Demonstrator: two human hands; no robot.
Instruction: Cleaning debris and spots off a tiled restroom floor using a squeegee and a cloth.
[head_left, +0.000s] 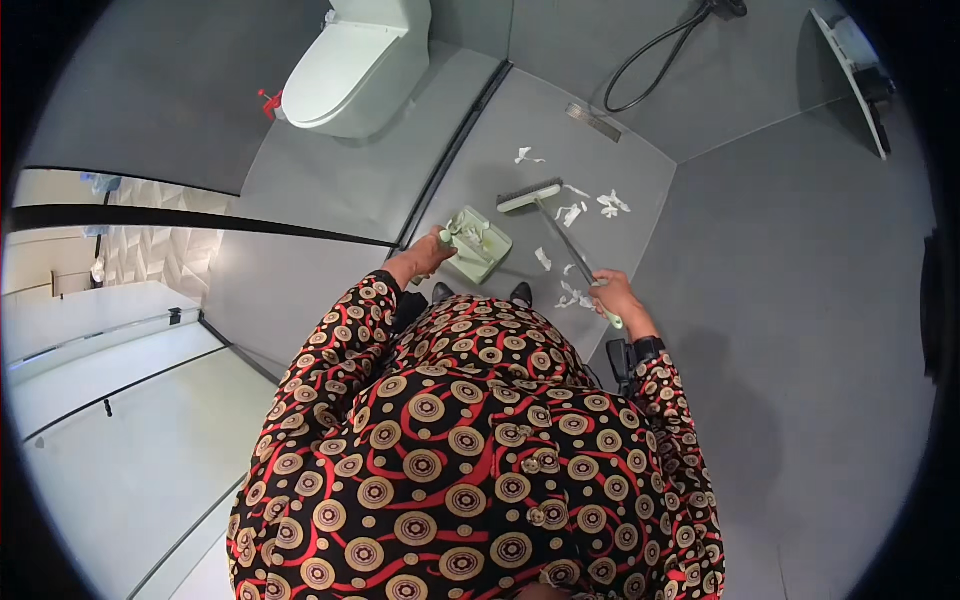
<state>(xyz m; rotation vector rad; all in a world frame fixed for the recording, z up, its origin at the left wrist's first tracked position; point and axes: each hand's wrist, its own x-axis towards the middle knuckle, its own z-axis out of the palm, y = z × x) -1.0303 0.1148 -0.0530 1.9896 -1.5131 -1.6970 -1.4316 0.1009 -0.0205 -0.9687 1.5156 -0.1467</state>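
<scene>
My left hand (427, 255) grips the handle of a pale green dustpan (491, 266), which holds some crumpled white paper scraps (474, 234). In my right hand (616, 295) is the grey and green handle of a broom (566, 238). The broom's wide head (529, 196), with dark grey bristles, lies to the right of the dustpan and further off, apart from it. White paper pieces are strewn on the grey floor: one (528, 155) beyond the broom head, several (613, 203) to its right, and others (574, 298) near my right hand.
A white toilet (352, 75) stands at upper left, beyond a dark floor strip (457, 142). A metal floor drain (593, 123) lies near the far wall, below a black shower hose (652, 67). A wall shelf (851, 82) juts out at upper right. Glass panels (150, 420) stand at left.
</scene>
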